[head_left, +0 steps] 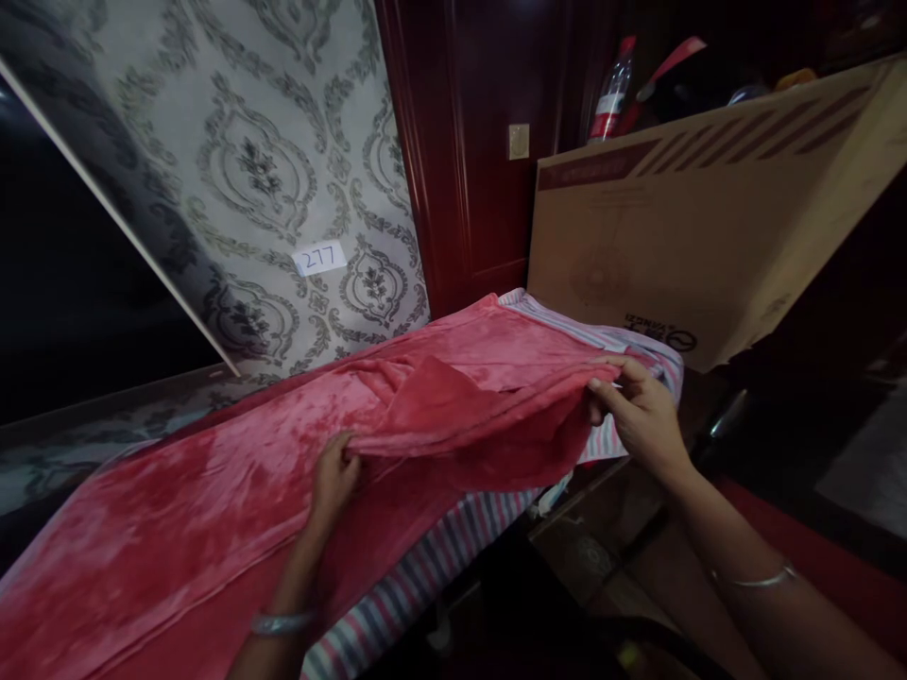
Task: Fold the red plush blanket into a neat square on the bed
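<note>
Holding red blanket two-handed, wall label reading "277"

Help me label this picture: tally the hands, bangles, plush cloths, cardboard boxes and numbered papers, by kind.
Left hand and right hand: 2
Silver metal left bangle and right bangle: 2
Red plush cloth: 1
Brown cardboard box: 1
White rectangular numbered paper: 1
Total: 7

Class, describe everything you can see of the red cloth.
The red cloth looks soft and plush, mottled with paler and darker patches. It lies spread lengthwise over a striped cloth, alongside the patterned wall. One edge is raised and folded, showing a darker underside: the left hand and the right hand each pinch it. The near-left end runs out of view.
</note>
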A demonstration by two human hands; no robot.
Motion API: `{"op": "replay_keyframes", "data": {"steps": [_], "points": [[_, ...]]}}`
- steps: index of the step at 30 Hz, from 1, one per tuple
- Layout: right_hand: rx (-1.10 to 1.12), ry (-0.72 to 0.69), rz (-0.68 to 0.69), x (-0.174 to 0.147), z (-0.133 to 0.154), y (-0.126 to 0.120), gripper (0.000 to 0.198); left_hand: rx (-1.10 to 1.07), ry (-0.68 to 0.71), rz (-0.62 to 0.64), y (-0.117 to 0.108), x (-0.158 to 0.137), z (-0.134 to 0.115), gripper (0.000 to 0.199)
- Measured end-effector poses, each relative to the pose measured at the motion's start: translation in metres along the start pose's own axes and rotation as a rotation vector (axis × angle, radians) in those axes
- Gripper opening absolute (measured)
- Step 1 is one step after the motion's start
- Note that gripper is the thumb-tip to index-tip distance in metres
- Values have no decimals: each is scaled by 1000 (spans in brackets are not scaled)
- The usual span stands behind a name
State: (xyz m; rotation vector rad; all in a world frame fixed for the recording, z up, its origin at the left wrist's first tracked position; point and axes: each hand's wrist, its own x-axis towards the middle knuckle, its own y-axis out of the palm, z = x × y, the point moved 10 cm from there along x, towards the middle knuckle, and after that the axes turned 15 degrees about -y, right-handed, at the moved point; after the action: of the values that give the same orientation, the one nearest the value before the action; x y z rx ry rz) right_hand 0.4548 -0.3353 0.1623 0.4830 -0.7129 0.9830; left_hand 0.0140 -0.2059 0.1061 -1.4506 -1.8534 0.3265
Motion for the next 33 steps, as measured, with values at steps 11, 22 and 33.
{"op": "replay_keyframes", "data": {"steps": [11,22,33], "points": [[-633,-332,-154,79,30,-51,25,-652,-348,213,12,154,-146,9],[-230,-144,-417,125,-27,-102,19,-955,-56,50,132,320,-306,20],[-188,-134,-591,170,-154,-143,17,-672,138,-87,273,407,-346,23]]}}
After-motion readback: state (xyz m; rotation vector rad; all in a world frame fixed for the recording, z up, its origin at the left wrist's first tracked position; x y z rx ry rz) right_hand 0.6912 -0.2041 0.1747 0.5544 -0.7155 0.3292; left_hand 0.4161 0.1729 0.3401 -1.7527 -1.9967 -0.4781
